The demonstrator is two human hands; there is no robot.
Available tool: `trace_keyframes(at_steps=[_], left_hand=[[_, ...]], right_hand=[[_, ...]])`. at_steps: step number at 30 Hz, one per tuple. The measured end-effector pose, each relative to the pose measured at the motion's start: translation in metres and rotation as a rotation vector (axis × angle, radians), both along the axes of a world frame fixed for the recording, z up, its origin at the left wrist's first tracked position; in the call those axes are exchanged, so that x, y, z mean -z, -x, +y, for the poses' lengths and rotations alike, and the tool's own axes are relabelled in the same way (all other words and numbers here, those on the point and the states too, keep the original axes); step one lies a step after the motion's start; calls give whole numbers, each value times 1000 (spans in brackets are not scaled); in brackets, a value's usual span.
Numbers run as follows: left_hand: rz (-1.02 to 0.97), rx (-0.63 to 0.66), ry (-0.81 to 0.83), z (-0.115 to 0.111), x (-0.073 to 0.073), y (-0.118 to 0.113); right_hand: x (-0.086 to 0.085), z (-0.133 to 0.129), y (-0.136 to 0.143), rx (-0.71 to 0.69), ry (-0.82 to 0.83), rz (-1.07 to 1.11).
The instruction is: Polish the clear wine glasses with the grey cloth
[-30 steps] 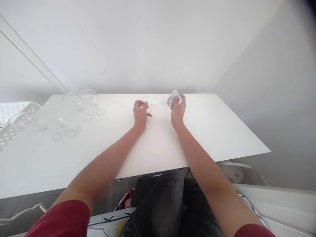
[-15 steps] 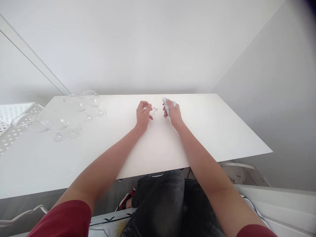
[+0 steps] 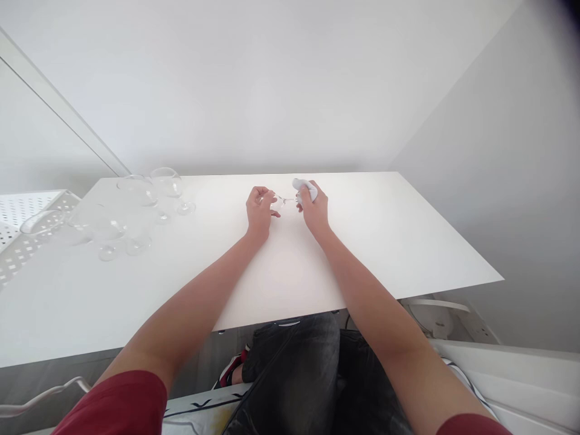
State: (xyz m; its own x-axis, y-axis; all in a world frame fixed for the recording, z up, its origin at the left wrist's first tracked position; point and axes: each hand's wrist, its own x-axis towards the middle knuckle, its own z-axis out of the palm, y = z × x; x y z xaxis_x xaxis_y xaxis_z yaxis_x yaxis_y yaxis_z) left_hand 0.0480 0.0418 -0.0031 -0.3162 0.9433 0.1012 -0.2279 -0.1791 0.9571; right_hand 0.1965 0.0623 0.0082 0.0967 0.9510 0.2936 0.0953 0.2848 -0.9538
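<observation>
Stemmed glass (image 3: pixel 281 203) is held sideways over the mid-table area, toward the back edge of the white table (image 3: pixel 385 241), stem pointing right. Bowl is clasped by the left hand (image 3: pixel 259 208), fingers curled round it. Grey-white cloth (image 3: pixel 309 190) is gripped by the right hand (image 3: pixel 316 208), fingers folded onto it at the stem's far end; foot is hidden, so whether it is pinched through the cloth can't be told. Handling, as judged: light, stiff, brittle, slick on bare skin. Stem is probably the weak point if twisted against the bowl. Best held by the bowl, pressure light and spread, foot supported through cloth, rim not squeezed. Other stemmed glasses (image 3: pixel 109 225) are stood upright at left, well apart from both hands.
</observation>
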Motion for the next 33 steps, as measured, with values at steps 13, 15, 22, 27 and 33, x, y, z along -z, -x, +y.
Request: trace_keyframes(at_steps=[13, 15, 22, 27, 33], left_hand=[[125, 26, -139, -6, -3, -3], [36, 1, -86, -4, -2, 1], [111, 96, -171, -8, -6, -6], [240, 65, -203, -6, -3, -6], [26, 77, -13, 2, 2, 4]], right_hand=[[3, 2, -1, 23, 169, 131], [-4, -8, 6, 10, -56, 45], [-5, -3, 5, 129, 131, 231], [2, 4, 1, 74, 445, 262], [-7, -18, 14, 72, -109, 11]])
